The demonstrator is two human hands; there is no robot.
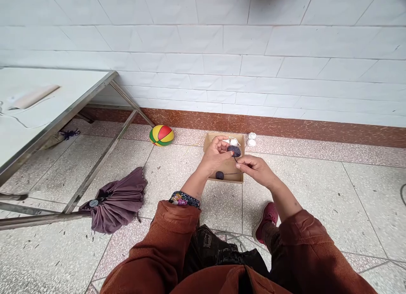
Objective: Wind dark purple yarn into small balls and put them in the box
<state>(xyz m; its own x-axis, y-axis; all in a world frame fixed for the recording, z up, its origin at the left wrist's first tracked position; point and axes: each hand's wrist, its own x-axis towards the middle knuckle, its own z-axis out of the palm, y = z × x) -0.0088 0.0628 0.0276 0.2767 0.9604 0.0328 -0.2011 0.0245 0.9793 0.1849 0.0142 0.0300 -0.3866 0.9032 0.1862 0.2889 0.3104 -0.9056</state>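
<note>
My left hand (216, 153) is closed around a dark grey ball of yarn (234, 151), holding it above a shallow cardboard box (231, 177). Just to the right, my right hand (255, 169) pinches a dark yarn strand (235, 159) that runs up to that ball. A second, smaller dark yarn ball (219, 175) lies in the near left part of the box, with a strand trailing right from it. White yarn balls (234, 142) sit at the far end of the box, partly covered by my left hand.
More white balls (251, 139) rest on the floor right of the box. A colourful ball (161, 135) lies by the wall. At left are a metal-framed table (108, 80) and a folded purple umbrella (119, 201). My red shoe (267, 220) is below my right hand.
</note>
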